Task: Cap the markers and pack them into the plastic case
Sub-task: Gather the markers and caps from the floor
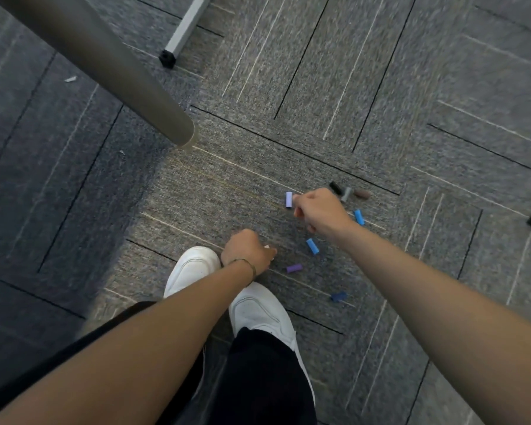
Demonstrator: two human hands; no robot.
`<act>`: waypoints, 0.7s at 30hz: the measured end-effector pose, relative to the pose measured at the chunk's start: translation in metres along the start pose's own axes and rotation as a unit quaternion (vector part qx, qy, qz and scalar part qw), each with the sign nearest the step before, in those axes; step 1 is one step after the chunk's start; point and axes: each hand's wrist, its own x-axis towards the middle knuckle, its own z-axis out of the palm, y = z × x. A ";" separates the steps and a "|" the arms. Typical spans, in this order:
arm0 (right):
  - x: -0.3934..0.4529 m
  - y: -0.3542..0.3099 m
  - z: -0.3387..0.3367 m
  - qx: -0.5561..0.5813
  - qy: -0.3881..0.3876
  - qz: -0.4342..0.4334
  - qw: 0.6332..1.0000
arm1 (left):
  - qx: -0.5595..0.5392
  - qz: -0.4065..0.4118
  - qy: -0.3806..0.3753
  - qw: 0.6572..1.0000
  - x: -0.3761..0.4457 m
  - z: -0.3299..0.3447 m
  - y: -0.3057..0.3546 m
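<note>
the floor is grey carpet tile (350,72), a short ribbed weave crossed by thin black and pale lines, and the small plastic caps lie scattered on it. take the lavender cap (289,200) as the landmark — a short smooth cylinder lying flat. the right hand (321,211) is just right of it, fingers curled downward with the fingertips touching or almost touching the cap's side; whether it has a grip on anything i cannot tell, since the fingers hide what is under them. beyond that hand, further right of the lavender cap, lie a black cap (335,188), a grey cap (346,194) and a blurred brown cap (362,194), close together. a bright blue cap (359,217) lies right of the hand's wrist, and a second blue cap (312,246) sits below the lavender one, nearer the person. still nearer are a purple cap (294,268) and a dark navy cap (338,296), all stubby tubes.

the left hand (248,251) is below and left of the lavender cap, fisted, with a small white tip showing at its fingers — it seems to hold something, but what cannot be made out. a thin bracelet (248,265) circles that wrist. two smooth white shoes (193,268) stand beneath it, and a round matte metal table leg (111,65) slants in well up-left.
</note>
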 end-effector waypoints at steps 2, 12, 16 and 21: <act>0.008 0.001 0.003 -0.073 0.029 -0.022 0.997 | -0.053 0.015 -0.004 0.998 0.000 0.000 -0.005; 0.032 -0.018 0.011 -0.262 0.136 -0.033 0.955 | -0.469 -0.051 -0.127 0.873 -0.006 -0.028 0.001; 0.033 -0.020 0.017 -0.306 0.139 -0.048 0.941 | -0.463 -0.058 -0.142 0.873 -0.008 -0.032 0.005; 0.027 -0.023 0.014 -0.173 0.037 -0.067 0.982 | -0.233 0.085 -0.051 0.967 -0.003 -0.013 0.000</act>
